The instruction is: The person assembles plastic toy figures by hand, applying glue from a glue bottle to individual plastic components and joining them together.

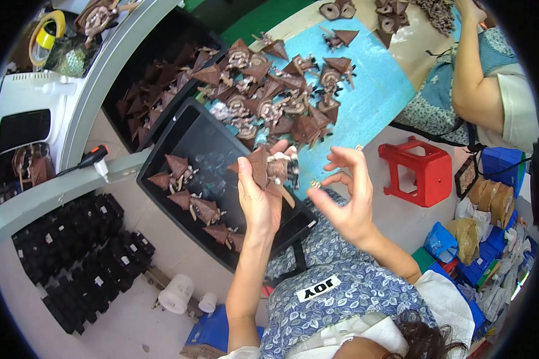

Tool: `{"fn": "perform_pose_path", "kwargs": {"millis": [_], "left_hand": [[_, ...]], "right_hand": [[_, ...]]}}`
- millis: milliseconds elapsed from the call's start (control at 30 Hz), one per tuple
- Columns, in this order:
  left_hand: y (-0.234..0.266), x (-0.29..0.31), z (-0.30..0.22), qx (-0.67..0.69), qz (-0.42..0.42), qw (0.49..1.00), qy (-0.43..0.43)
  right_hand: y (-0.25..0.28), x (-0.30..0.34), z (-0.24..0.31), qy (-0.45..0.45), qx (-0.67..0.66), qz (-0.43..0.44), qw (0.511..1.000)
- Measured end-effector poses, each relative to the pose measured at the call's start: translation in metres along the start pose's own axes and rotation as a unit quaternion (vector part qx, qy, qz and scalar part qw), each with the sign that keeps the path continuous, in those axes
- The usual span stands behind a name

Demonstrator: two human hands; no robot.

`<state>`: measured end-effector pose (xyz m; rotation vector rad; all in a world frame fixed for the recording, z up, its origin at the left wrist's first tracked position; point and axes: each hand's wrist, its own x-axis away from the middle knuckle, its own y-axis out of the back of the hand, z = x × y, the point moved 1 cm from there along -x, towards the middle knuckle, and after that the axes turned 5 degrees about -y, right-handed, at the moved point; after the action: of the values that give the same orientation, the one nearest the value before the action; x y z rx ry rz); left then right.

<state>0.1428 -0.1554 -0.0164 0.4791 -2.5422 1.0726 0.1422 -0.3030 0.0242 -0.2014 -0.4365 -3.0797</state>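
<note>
Appearing near the centre of the frame as a small figurine [276, 170] — lying sideways, pointing a brown cone-shaped hat [257, 169] leftward — showing a brown-and-pale body, ending in black on the right.

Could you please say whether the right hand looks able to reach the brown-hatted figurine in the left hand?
Probably yes: the right hand is close beside the figurine, and the left hand leaves the facing side uncovered.

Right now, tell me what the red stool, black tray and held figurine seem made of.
Red stool: probably moulded plastic, smooth with slight sheen, cut-out sides. Black tray: likely plastic, scuffed, with rounded rim. Held figurine: maybe painted resin, matt brown with sculpted detail.
</note>
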Motion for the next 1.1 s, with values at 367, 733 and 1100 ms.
{"fn": "perform_pose_path", "kwargs": {"millis": [367, 733, 1100], "left_hand": [[0.043, 0.028, -0.011, 0.294, 0.002, 0.947, 0.126], [0.184, -0.035, -0.049, -0.484, -0.177, 0.847, -0.127], [0.127, 0.0, -0.067, 0.44, -0.003, 0.888, 0.131]], "right_hand": [[-0.048, 0.028, 0.013, 0.102, 0.017, 0.112, 0.988], [-0.058, 0.006, -0.085, 0.008, 0.134, -0.055, 0.989], [-0.058, -0.081, -0.164, 0.087, 0.244, -0.099, 0.961]]}}
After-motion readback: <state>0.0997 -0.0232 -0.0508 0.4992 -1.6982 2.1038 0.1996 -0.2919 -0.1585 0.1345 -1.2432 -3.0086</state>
